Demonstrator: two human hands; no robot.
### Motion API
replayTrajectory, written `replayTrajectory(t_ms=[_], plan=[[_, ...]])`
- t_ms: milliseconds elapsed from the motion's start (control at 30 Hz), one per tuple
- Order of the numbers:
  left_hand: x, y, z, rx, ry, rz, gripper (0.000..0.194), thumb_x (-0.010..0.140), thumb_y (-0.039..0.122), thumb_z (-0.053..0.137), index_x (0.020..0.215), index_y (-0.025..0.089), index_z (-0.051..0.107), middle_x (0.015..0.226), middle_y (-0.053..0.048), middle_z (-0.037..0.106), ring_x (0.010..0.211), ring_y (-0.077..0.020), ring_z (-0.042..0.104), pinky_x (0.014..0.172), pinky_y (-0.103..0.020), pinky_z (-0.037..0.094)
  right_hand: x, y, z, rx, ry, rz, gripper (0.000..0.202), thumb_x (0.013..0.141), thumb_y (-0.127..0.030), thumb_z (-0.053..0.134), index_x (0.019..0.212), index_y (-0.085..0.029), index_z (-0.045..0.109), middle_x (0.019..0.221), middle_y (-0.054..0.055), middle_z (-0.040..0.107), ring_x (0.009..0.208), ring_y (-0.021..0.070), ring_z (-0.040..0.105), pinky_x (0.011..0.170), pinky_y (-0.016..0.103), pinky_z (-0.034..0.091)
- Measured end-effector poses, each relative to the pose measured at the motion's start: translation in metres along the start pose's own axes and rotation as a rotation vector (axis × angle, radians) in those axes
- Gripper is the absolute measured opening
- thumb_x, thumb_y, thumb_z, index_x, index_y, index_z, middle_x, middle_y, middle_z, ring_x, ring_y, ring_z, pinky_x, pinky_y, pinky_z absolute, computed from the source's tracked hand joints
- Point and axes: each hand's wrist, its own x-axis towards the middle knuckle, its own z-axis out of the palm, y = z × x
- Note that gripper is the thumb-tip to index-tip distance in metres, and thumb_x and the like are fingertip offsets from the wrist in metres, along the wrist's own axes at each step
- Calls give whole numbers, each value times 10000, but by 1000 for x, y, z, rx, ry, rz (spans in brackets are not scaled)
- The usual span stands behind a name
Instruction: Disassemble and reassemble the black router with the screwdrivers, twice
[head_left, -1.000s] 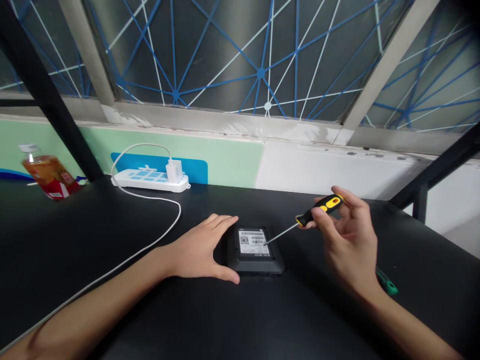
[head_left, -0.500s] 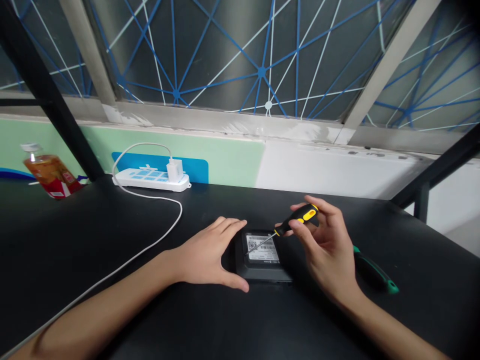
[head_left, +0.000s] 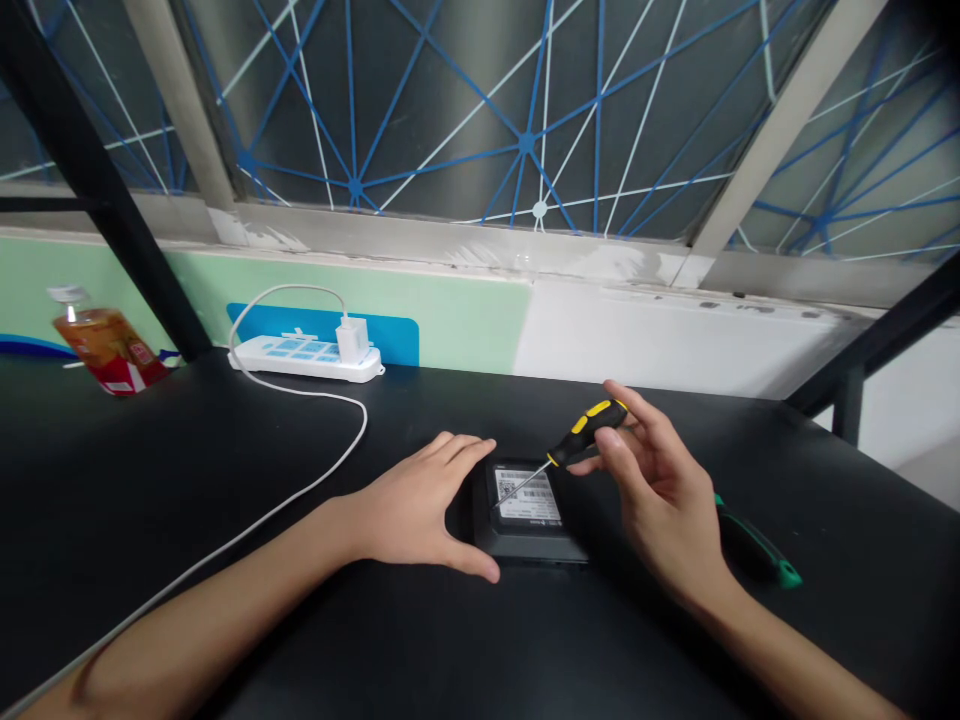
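Note:
A black box-shaped device with a white printed label lies flat on the dark table. My left hand rests at its left side, fingers and thumb spread around the left edge. In my right hand is a screwdriver with a black and yellow handle, held between thumb and fingers. Its thin shaft slants down to the left, and the tip is at the left edge of the label. Whether the tip sits in a hole cannot be made out.
A green and black tool handle lies right of my right hand. Behind stands a white power strip with a charger; its white cable runs forward on the left. A drink bottle is at the far left.
The screwdriver handle has turned in my right fingers, its yellow patches now facing up, and the fingers have shifted their grip. My left hand has stayed beside the device.

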Motion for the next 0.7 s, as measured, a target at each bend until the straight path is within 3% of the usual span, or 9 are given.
replayTrajectory(t_ms=[67, 133, 233, 300, 367, 433, 500, 600, 700], plan=[[0, 0, 0, -7, 2, 2, 1105, 666, 753, 714, 1524, 217, 270, 1519, -144, 376, 1381, -372, 345, 1130, -535, 333, 1, 0, -1, -38, 14, -26, 406, 914, -377, 610, 1312, -314, 558, 696, -40, 589, 583, 137, 623, 645, 309, 588], [0, -1, 0, -12, 4, 2, 1103, 667, 748, 717, 1526, 226, 265, 1522, -142, 373, 1382, -377, 345, 1129, -541, 331, 0, 2, -2, -34, 5, -36, 382, 935, -382, 572, 1311, -312, 560, 723, -32, 585, 588, 140, 639, 640, 310, 586], [0, -1, 0, -9, 0, 2, 1115, 657, 755, 717, 1523, 206, 276, 1515, -147, 381, 1377, -383, 348, 1126, -545, 335, -1, 4, -2, 30, -30, 5, 422, 963, -388, 512, 1380, -326, 515, 1053, 41, 657, 759, 170, 700, 712, 353, 612], [0, -2, 0, -7, -4, -1, 1122, 654, 761, 714, 1520, 192, 282, 1513, -151, 382, 1378, -381, 346, 1129, -543, 335, -1, 5, -2, 80, -46, 46, 454, 964, -388, 505, 1415, -336, 480, 1276, 70, 609, 887, 199, 699, 724, 379, 625], [0, -2, 0, -4, -7, -4, 1122, 658, 765, 708, 1521, 189, 280, 1515, -151, 378, 1384, -375, 339, 1136, -538, 329, -1, 5, -2, 91, -51, 70, 476, 959, -387, 517, 1430, -348, 461, 1343, 66, 584, 934, 209, 691, 733, 390, 628], [0, -1, 0, 0, -7, -6, 1117, 663, 767, 704, 1522, 194, 276, 1520, -149, 373, 1389, -371, 335, 1137, -534, 329, -1, 3, -1, 66, -44, 72, 490, 944, -387, 550, 1426, -354, 465, 1283, 55, 621, 882, 189, 694, 743, 380, 624], [-1, -1, 0, 0, -10, -8, 1118, 664, 767, 703, 1523, 195, 273, 1523, -150, 370, 1389, -373, 336, 1132, -532, 336, 0, 0, -2, 30, -29, 54, 481, 919, -385, 596, 1389, -337, 506, 1089, 35, 680, 760, 156, 679, 713, 343, 618], [0, 0, -1, -1, -18, -9, 1121, 667, 766, 701, 1523, 184, 271, 1524, -154, 369, 1390, -375, 336, 1133, -533, 334, -1, -1, -2, 5, -12, 14, 400, 909, -381, 615, 1300, -320, 564, 793, -19, 628, 602, 125, 621, 608, 286, 587], [0, 0, -1, 5, -13, -5, 1122, 664, 771, 699, 1518, 174, 281, 1520, -154, 373, 1388, -371, 339, 1141, -529, 324, -1, 1, -3, 24, -22, 21, 382, 946, -394, 550, 1323, -334, 553, 840, -11, 615, 602, 123, 633, 627, 302, 587]])
